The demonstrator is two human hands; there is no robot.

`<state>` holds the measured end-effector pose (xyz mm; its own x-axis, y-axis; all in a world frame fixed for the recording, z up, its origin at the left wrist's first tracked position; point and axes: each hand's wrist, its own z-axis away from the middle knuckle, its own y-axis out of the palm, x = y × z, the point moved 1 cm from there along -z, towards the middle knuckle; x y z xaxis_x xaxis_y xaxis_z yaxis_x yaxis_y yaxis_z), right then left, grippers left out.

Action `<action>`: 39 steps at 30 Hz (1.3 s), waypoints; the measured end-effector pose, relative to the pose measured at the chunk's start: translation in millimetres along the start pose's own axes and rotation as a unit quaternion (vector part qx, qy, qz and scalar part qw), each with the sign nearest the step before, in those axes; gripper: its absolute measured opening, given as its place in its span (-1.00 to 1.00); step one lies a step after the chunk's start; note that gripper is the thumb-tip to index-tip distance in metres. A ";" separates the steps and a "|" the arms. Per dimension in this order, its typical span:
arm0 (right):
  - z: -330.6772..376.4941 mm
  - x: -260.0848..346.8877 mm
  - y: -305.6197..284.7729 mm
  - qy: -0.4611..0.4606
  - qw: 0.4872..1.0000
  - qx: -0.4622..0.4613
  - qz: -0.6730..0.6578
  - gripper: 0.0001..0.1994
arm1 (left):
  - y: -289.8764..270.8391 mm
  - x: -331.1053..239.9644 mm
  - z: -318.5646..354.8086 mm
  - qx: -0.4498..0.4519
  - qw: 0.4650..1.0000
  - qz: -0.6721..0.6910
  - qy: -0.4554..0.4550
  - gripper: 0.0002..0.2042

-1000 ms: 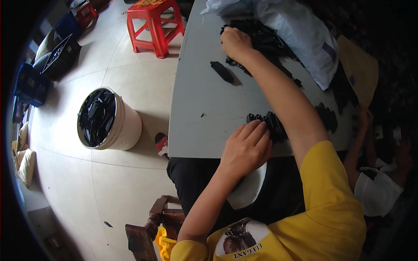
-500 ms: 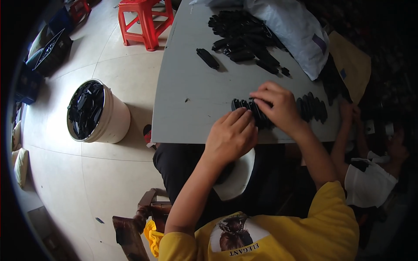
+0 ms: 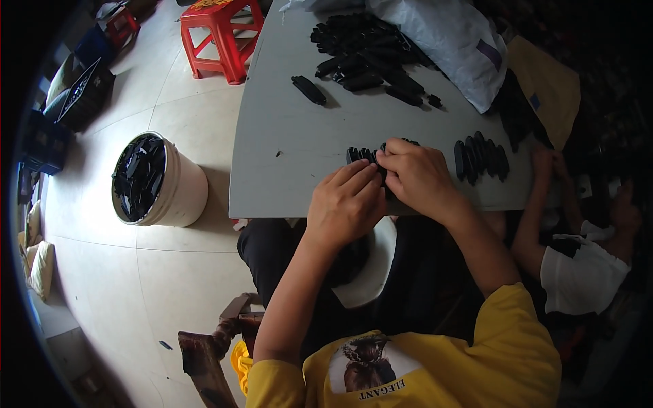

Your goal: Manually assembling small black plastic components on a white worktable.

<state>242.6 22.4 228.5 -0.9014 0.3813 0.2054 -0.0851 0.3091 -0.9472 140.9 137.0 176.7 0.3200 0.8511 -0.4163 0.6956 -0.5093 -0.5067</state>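
Two forearms (image 3: 296, 292) converge, left hand (image 3: 348, 198) and right hand (image 3: 423, 178) curled, each grip narrow around black pieces (image 3: 360, 155).

prob. workshop — table (image 3: 286, 194) w/ blk parts (image 3: 350, 37), full bucket (image 3: 187, 190), crate (image 3: 81, 102)

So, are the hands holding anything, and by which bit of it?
I can't tell: the left hand and right hand are both at a row of black pieces, hiding any hold and its place.
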 end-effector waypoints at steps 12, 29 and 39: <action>-91.8 -42.2 -6.7 -0.020 0.996 -0.016 -0.085 -0.79 | -1.3 0.7 3.1 0.025 1.000 0.003 0.014 -0.86; -227.0 -96.5 43.9 0.055 0.963 -0.074 0.253 -0.82 | 7.9 3.1 10.4 -0.005 0.999 -0.006 0.041 -0.78; -74.9 -39.8 -5.9 0.042 0.988 -0.080 -0.125 -0.88 | -1.5 5.8 17.9 -0.096 0.994 -0.060 0.005 -0.86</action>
<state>310.8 70.7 244.4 -0.8220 0.3442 0.4537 -0.2257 0.5345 -0.8145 130.2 140.5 161.6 0.2330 0.9059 -0.3537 0.8384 -0.3714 -0.3990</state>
